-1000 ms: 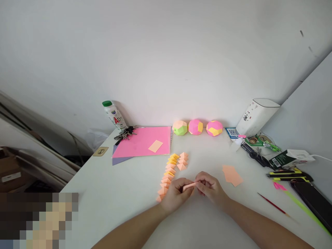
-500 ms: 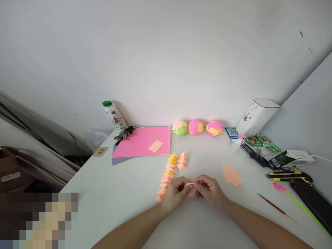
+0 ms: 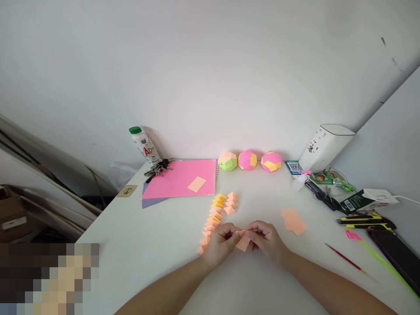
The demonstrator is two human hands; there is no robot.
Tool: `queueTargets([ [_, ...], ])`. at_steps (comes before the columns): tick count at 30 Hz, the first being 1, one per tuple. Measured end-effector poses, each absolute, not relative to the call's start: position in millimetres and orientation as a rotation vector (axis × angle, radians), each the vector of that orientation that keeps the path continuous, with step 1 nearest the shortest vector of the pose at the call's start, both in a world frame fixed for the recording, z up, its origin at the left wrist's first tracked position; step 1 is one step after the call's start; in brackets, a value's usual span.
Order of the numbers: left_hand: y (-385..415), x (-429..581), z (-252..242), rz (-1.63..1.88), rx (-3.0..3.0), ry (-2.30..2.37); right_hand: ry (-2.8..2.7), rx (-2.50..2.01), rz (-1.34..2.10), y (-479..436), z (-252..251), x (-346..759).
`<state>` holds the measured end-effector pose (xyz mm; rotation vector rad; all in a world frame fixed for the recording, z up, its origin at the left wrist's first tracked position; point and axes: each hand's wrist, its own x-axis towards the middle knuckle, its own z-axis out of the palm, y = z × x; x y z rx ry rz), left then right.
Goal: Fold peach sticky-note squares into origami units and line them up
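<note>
Between my hands is a small peach paper piece (image 3: pixel 243 243), with a fold along its upper edge. My left hand (image 3: pixel 220 245) pinches its left end with thumb and fingers. At the right end, my right hand (image 3: pixel 266 242) grips it the same way. Just beyond my left hand runs a column of folded paper units (image 3: pixel 215 215), orange and peach, overlapping each other; my left hand hides part of its near end. A shorter row of peach folded units (image 3: pixel 231 204) lies beside it. Flat peach paper sheets (image 3: pixel 294 222) rest right of my right hand.
Three faceted paper balls (image 3: pixel 247 160) line the wall. Pink paper (image 3: pixel 183 177) lies at the left with a peach slip (image 3: pixel 197 184), keys (image 3: pixel 159 168) and a bottle (image 3: pixel 144 145). On the right are a thin red brush (image 3: pixel 344 256), a utility knife (image 3: pixel 365 222) and a black phone-like object (image 3: pixel 397 256).
The paper's lower flap now shows more fully below my thumbs, turned flatter toward me. Both hands stay in nearly the same place.
</note>
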<state>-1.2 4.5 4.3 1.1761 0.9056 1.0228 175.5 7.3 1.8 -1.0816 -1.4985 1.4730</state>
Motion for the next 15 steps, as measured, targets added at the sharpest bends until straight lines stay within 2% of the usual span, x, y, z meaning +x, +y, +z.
queueTargets([
  [15, 4.7, -1.1, 3.6, 1.088, 1.37, 1.001, -1.515, -1.08, 1.517, 7.7, 1.0, 175.4],
])
